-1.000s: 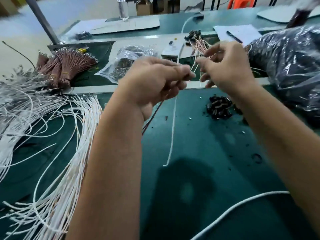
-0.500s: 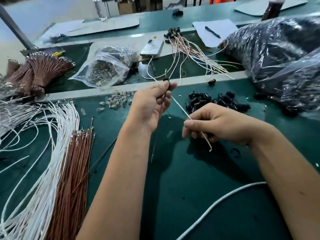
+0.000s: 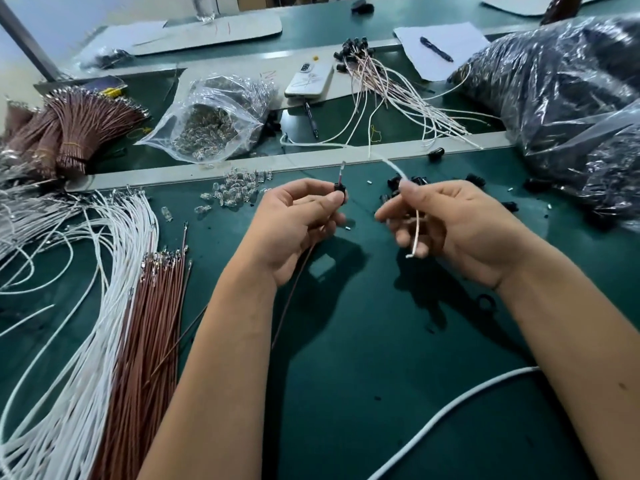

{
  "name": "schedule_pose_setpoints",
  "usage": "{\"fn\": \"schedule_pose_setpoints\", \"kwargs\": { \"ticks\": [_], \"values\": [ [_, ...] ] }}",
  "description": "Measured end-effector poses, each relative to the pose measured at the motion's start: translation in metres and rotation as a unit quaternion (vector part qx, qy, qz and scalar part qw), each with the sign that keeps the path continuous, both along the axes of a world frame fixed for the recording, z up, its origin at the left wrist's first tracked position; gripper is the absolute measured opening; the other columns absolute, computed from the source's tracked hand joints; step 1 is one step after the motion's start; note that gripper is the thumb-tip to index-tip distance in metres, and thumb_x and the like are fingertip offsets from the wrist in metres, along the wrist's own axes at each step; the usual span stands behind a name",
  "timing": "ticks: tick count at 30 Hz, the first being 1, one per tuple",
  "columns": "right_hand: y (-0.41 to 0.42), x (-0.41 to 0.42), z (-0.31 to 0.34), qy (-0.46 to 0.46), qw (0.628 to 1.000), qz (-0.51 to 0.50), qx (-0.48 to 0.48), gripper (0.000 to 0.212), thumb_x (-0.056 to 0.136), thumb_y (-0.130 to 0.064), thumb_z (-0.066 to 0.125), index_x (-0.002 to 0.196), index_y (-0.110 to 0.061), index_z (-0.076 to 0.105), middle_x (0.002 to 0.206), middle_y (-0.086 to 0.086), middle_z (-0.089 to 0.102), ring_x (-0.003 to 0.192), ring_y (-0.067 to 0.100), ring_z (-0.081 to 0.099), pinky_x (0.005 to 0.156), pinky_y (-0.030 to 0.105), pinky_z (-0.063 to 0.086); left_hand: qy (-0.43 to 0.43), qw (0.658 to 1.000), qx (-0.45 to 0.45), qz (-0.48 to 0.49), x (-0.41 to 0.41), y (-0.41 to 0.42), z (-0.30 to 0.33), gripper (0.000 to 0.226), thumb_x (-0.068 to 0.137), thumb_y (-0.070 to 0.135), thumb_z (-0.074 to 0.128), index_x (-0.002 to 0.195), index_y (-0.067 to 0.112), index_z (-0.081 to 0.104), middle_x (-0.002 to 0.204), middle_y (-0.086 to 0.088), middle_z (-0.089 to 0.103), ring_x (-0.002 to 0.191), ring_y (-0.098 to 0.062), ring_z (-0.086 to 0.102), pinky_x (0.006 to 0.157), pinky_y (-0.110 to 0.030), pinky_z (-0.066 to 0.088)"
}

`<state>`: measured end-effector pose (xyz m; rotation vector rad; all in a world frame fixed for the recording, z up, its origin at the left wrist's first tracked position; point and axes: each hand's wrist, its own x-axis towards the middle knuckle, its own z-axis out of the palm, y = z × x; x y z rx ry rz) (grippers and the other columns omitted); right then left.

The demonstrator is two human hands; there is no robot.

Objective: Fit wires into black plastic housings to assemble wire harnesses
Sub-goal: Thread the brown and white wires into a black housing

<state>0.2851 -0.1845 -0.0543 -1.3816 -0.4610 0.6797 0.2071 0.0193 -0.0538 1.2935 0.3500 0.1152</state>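
Note:
My left hand [image 3: 298, 226] pinches a small black housing [image 3: 340, 192] with a brown wire [image 3: 294, 299] running through it; the wire's metal tip sticks up above the housing and the rest trails down under my wrist. My right hand [image 3: 450, 230] grips a white wire [image 3: 415, 233] whose far end arcs up and left toward the table's grey strip. The two hands are apart over the green mat. A heap of loose black housings [image 3: 481, 181] lies just behind my right hand, partly hidden by it.
White wires [image 3: 86, 306] and brown wires [image 3: 145, 323] lie in bundles at the left. Clear bulbs [image 3: 235, 188] are scattered ahead, with a bag [image 3: 214, 123] of them behind. Finished harnesses [image 3: 391, 84], a phone [image 3: 308, 81] and large plastic bags [image 3: 571, 98] sit further back. A thick white cable [image 3: 450, 414] crosses the near right.
My hands came down from up in front of my face to just above the mat and moved apart. The white wire is now only in my right hand; the left keeps the housing.

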Motion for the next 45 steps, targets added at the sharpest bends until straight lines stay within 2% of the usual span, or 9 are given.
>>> {"fn": "schedule_pose_setpoints", "kwargs": {
  "ticks": [5, 12, 16, 21, 27, 31, 34, 39, 45],
  "values": [
    [0.009, -0.002, -0.004, -0.070, 0.991, -0.116, 0.012, 0.043, 0.096, -0.050, 0.061, 0.082, -0.014, 0.080, 0.066, 0.014, 0.022, 0.058, 0.025, 0.016, 0.042, 0.020, 0.023, -0.008, 0.999, -0.024, -0.044, 0.000, -0.014, 0.006, 0.006, 0.091, 0.004, 0.067, 0.090, 0.009, 0.065, 0.094, -0.020, 0.076, 0.065, -0.015, 0.066, 0.061, -0.019, 0.055],
    [0.010, -0.002, -0.008, -0.080, 0.984, -0.151, 0.046, 0.036, 0.094, -0.043, 0.067, 0.078, -0.012, 0.077, 0.053, 0.000, 0.048, 0.039, 0.007, 0.030, 0.039, 0.017, 0.026, 0.011, 0.997, -0.013, -0.077, 0.003, -0.037, 0.004, 0.006, 0.093, 0.003, 0.066, 0.097, 0.006, 0.062, 0.089, -0.018, 0.075, 0.061, -0.015, 0.067, 0.062, -0.020, 0.057],
    [0.008, 0.000, -0.010, -0.098, 0.979, -0.174, 0.046, 0.036, 0.089, -0.044, 0.074, 0.074, -0.012, 0.075, 0.056, 0.002, 0.057, 0.042, 0.011, 0.039, 0.040, 0.017, 0.028, 0.013, 0.996, -0.030, -0.087, 0.003, -0.038, 0.005, 0.009, 0.091, -0.001, 0.067, 0.094, 0.006, 0.062, 0.085, -0.020, 0.074, 0.061, -0.016, 0.068, 0.061, -0.019, 0.058],
    [0.006, 0.001, -0.011, -0.161, 0.965, -0.205, 0.020, 0.025, 0.085, -0.035, 0.083, 0.077, -0.013, 0.076, 0.061, 0.003, 0.068, 0.047, 0.012, 0.054, 0.040, 0.019, 0.036, 0.027, 0.987, -0.146, -0.068, 0.003, -0.032, 0.008, 0.020, 0.072, 0.002, 0.072, 0.089, 0.006, 0.062, 0.083, -0.020, 0.072, 0.065, -0.018, 0.072, 0.059, -0.019, 0.058],
    [0.004, 0.000, -0.010, -0.254, 0.946, -0.201, -0.005, 0.016, 0.088, -0.024, 0.083, 0.081, -0.012, 0.075, 0.066, 0.007, 0.072, 0.048, 0.017, 0.062, 0.038, 0.024, 0.045, 0.048, 0.987, -0.141, -0.067, 0.003, -0.028, 0.005, 0.025, 0.067, -0.001, 0.073, 0.089, 0.003, 0.062, 0.081, -0.021, 0.073, 0.066, -0.020, 0.073, 0.058, -0.019, 0.058],
    [0.006, -0.001, -0.008, -0.227, 0.955, -0.187, 0.028, 0.012, 0.089, -0.017, 0.081, 0.085, -0.008, 0.074, 0.068, 0.009, 0.072, 0.052, 0.021, 0.067, 0.047, 0.028, 0.055, 0.059, 0.987, -0.133, -0.072, 0.003, -0.028, 0.004, 0.014, 0.082, -0.007, 0.068, 0.090, 0.002, 0.063, 0.080, -0.019, 0.073, 0.063, -0.019, 0.072, 0.057, -0.019, 0.058],
    [0.007, -0.002, -0.007, -0.194, 0.962, -0.184, 0.061, 0.010, 0.090, -0.013, 0.078, 0.086, -0.005, 0.073, 0.071, 0.012, 0.073, 0.056, 0.023, 0.069, 0.053, 0.029, 0.059, 0.039, 0.982, -0.173, -0.058, 0.004, -0.028, 0.006, 0.018, 0.074, -0.003, 0.070, 0.088, 0.003, 0.062, 0.076, -0.015, 0.073, 0.063, -0.016, 0.072, 0.057, -0.017, 0.057],
    [0.008, -0.004, -0.004, -0.075, 0.976, -0.178, 0.102, 0.019, 0.084, -0.023, 0.077, 0.088, -0.005, 0.072, 0.072, 0.010, 0.073, 0.057, 0.020, 0.068, 0.053, 0.025, 0.057, -0.008, 0.964, -0.259, -0.055, 0.006, -0.029, 0.008, 0.022, 0.069, -0.001, 0.068, 0.090, 0.004, 0.063, 0.079, -0.013, 0.072, 0.064, -0.015, 0.070, 0.058, -0.016, 0.056],
    [0.008, -0.003, -0.003, -0.017, 0.983, -0.144, 0.116, 0.023, 0.084, -0.024, 0.073, 0.091, -0.002, 0.069, 0.072, 0.007, 0.072, 0.056, 0.015, 0.066, 0.050, 0.019, 0.053, -0.018, 0.964, -0.256, -0.069, 0.006, -0.028, 0.008, 0.025, 0.071, -0.001, 0.068, 0.095, 0.003, 0.062, 0.078, -0.010, 0.071, 0.063, -0.013, 0.068, 0.059, -0.015, 0.056]
  ]
}}
